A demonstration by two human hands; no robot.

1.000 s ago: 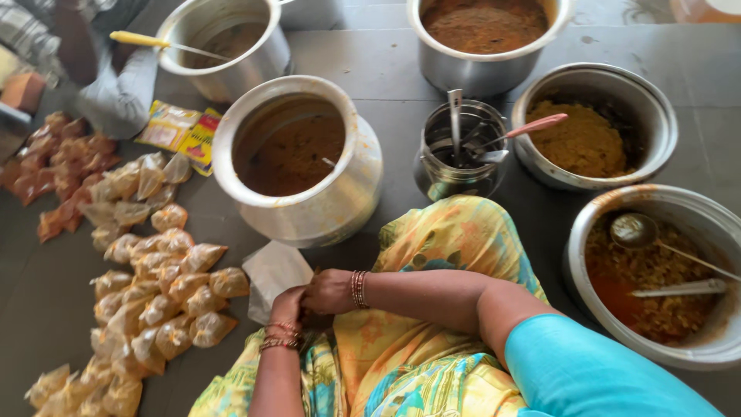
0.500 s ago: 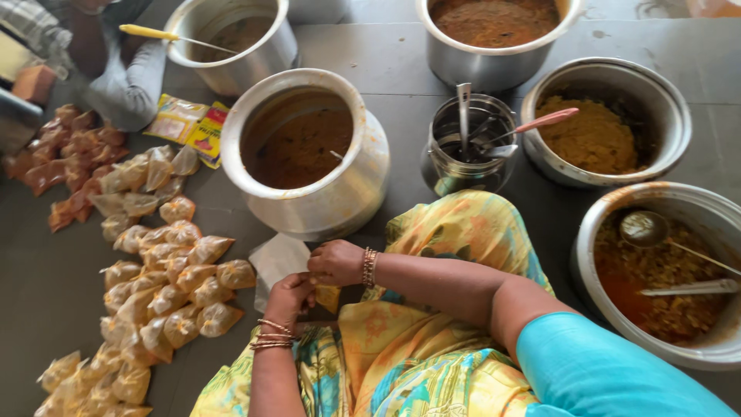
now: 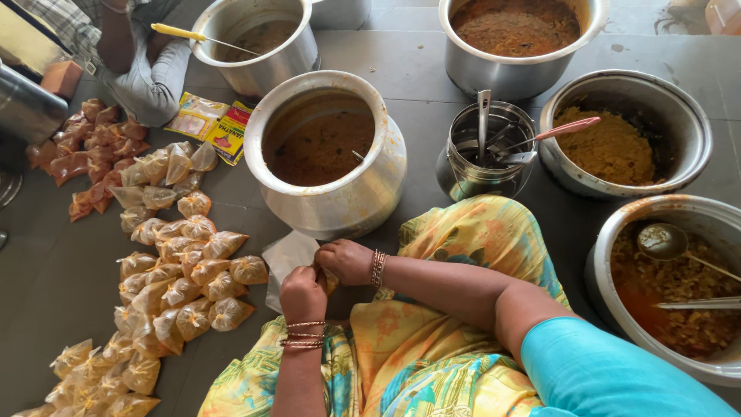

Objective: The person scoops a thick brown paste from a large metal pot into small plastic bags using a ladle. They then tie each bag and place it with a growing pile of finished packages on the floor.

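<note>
Both hands meet just in front of the person's lap, near the middle of the scene. The left hand (image 3: 302,292) and right hand (image 3: 346,261) are each pressed together in a grip on a small filled plastic pouch (image 3: 330,279), which is mostly hidden between the fingers; only a sliver of yellowish-brown content shows. Just left of the hands lies a flat stack of clear empty bags (image 3: 287,255) on the floor. Further left sits a heap of tied pouches (image 3: 189,282), plump and tan. Just beyond the hands stands a large metal pot (image 3: 328,224) of brown curry.
</note>
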